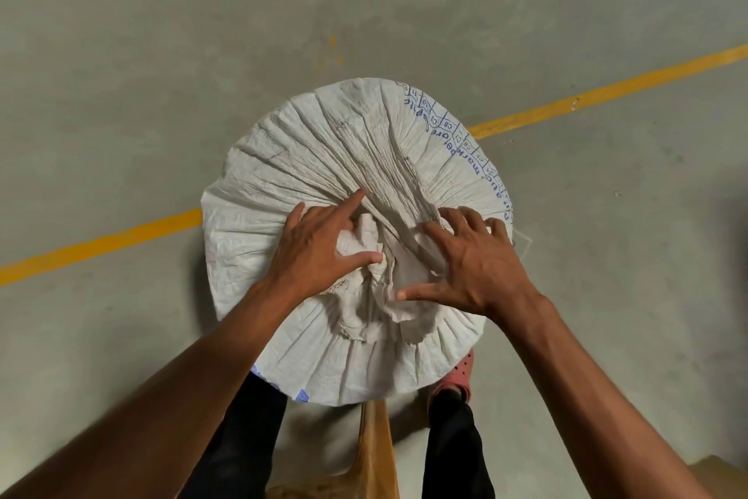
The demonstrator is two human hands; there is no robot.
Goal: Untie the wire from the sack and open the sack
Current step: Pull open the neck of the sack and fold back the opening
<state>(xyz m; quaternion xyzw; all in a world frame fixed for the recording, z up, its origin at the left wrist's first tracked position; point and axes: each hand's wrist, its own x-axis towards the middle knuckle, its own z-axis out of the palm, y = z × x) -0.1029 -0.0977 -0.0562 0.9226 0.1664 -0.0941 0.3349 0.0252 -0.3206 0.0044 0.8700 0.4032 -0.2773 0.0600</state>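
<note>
A full white woven sack (315, 158) with blue print along its right rim stands upright on the floor, seen from above. Its mouth is gathered into a crumpled bunch (372, 255) near the centre, with pleats radiating outward. My left hand (319, 251) rests on the left side of the bunch, fingers spread, thumb pressing into the gathered cloth. My right hand (473, 259) lies on the right side, fingers splayed, thumb touching the folds. No wire is visible; the hands and folds hide the neck.
The sack stands on a grey concrete floor (162, 53) crossed by a diagonal yellow line (101, 243). My legs in dark trousers and a pink perforated shoe (459, 373) are just below the sack. A brown object (376, 454) lies between my feet.
</note>
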